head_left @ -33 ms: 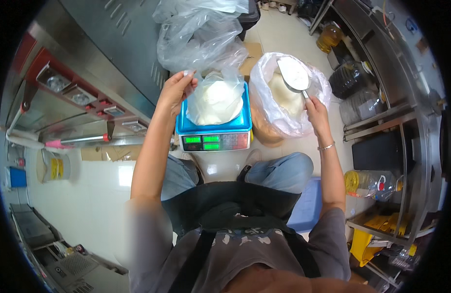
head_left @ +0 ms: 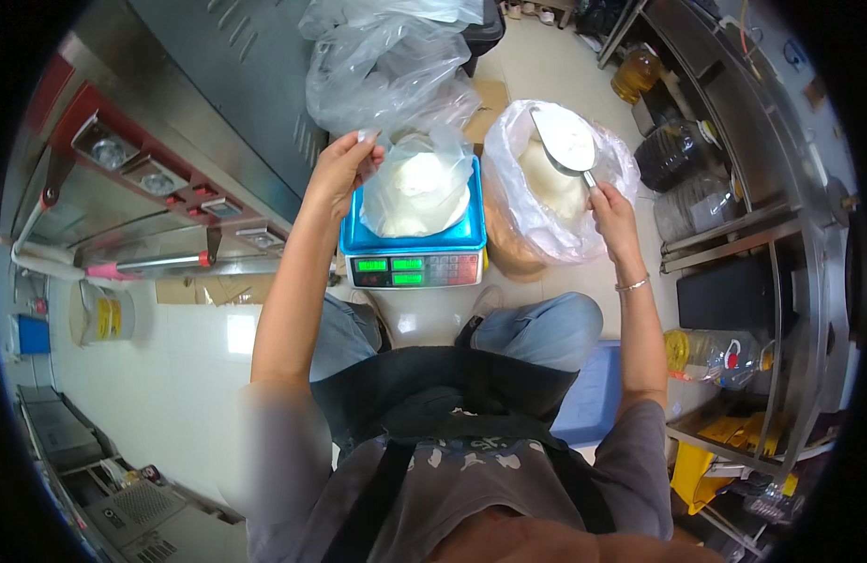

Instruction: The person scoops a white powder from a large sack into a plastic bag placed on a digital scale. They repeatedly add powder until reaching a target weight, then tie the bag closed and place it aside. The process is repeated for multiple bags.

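So the left hand (head_left: pixel 341 171), around 11 o'clock, has its fingers pinched together on the edge of a clear plastic bag of white powder (head_left: pixel 416 199), sitting at 12 o'clock on a blue-topped digital scale (head_left: pixel 414 270). Right hand's (head_left: pixel 615 221) fingers are clamped round the handle of a silvery, powder-loaded scoop (head_left: pixel 568 146), over a big whitish plastic-lined sack (head_left: pixel 520 208) toward 2 o'clock.

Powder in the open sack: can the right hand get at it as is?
Likely yes: the right hand holds a loaded scoop over the open sack, and pale powder lies uncovered beside the scoop.
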The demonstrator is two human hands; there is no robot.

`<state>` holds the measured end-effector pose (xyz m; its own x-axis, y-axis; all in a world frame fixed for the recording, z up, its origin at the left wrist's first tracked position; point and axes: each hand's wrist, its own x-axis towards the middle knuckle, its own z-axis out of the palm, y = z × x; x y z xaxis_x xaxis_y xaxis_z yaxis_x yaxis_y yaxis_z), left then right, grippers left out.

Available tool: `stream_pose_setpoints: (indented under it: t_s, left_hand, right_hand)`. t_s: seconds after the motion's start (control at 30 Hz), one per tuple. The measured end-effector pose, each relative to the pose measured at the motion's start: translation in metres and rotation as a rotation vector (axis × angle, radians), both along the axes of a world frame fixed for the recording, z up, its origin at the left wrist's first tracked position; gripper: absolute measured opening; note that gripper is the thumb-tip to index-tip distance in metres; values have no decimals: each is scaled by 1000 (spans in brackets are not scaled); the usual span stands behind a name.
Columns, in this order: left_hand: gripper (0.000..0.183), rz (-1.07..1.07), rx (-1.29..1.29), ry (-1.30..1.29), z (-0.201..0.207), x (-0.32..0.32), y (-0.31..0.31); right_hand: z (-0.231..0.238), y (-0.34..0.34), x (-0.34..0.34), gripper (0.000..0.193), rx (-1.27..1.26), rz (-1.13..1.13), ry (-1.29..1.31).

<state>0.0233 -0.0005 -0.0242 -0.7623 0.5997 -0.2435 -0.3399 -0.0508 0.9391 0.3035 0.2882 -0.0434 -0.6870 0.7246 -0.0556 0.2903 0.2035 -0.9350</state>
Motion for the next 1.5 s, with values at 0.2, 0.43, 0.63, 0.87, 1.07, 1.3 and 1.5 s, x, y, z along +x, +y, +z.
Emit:
stream_pose_setpoints:
  t_s: [0.2,0.43,0.63,0.87,1.07,1.3,1.5]
  left_hand:
    - [27,46,-6,-2,10,10,-5]
    - [33,13,-8,2,9,10,-13]
    - [32,-26,2,32,9,13,-13]
    - [32,-70,13,76,3,7,-14]
    - [28,-33,35,77,2,7,-14]
    - [25,-74,-36,76,3,9,-13]
    - [23,-82,-58,83,2,11,-11]
  right_hand:
    - [61,-49,-20,23,-127,274,17]
    - [67,-83,-62,23,19,562,-193]
    - [54,-82,-108,34,396,742,-329]
    - [63,-88,-147,38,622,834,-481]
    - [67,-85,-143,37,563,788,-497]
    - [74,-77,-132,36,552,780,-517]
    - [74,-74,-126,32,511,778,-503]
